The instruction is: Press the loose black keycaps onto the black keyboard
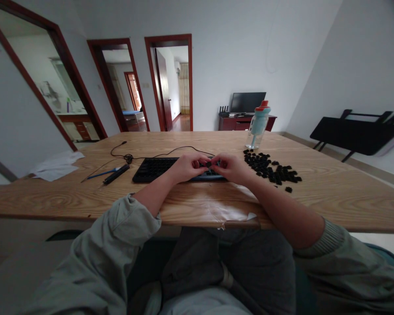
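A black keyboard (pixel 155 169) lies on the wooden table in front of me. Its left part still has its black keys, while the part under my hands shows a bluish-grey base. My left hand (pixel 191 166) is over the middle of the keyboard, fingers pinched. My right hand (pixel 230 168) meets it from the right, thumb and forefinger also closed. Between the fingertips of both hands is a small black keycap (pixel 209 164), partly hidden by the fingers. To the right of my right hand, many loose black keycaps (pixel 265 167) lie scattered in a pile.
Behind the pile stands a clear water bottle (pixel 258 124) with an orange lid. Left of the keyboard are a black pen-like tool (pixel 115 175), a blue pen (pixel 101 173) and a coiled cable (pixel 128 158). White paper (pixel 57 167) lies at the far left edge.
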The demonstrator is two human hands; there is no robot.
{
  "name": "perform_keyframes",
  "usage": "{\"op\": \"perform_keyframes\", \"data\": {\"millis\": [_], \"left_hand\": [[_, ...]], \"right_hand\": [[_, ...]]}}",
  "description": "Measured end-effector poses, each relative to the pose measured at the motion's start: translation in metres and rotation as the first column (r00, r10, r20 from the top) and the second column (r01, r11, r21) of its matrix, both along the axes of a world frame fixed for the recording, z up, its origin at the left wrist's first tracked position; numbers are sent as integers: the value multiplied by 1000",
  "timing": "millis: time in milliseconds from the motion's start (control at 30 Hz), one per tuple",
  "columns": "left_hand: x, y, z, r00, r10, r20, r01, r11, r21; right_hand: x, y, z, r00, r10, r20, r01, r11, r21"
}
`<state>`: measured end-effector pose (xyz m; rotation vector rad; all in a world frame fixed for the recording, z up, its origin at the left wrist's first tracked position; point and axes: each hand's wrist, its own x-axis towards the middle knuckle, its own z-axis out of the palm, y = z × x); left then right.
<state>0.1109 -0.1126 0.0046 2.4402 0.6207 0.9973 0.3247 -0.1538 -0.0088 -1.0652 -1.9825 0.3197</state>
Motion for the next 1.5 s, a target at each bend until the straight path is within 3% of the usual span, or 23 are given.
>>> {"op": "perform_keyframes", "data": {"millis": [167,367,600,900,1167,1300,1500], "left_hand": [[-1,-1,0,993,67,-96,-68,998,-10],[-2,-9,4,922,-131,-366,159,986,49],[-1,-14,3,805,-61,-590,119,991,60],[-2,-13,6,720,-53,-692,144,987,74],[-5,-17,10,804,-56,-592,115,991,62],[0,-19,9,771,-88,-631,148,988,44],[1,-21,9,803,7,-596,78,990,117]], "right_hand": [[22,4,10,995,-91,-47,90,996,-15],[75,13,17,908,-324,-267,343,939,27],[101,13,9,893,-403,-201,418,908,32],[102,13,7,845,-524,-105,528,849,16],[94,22,-12,877,-480,-12,480,877,-26],[95,27,-17,877,-480,18,480,877,5],[94,26,-14,855,-518,-28,518,855,-27]]}}
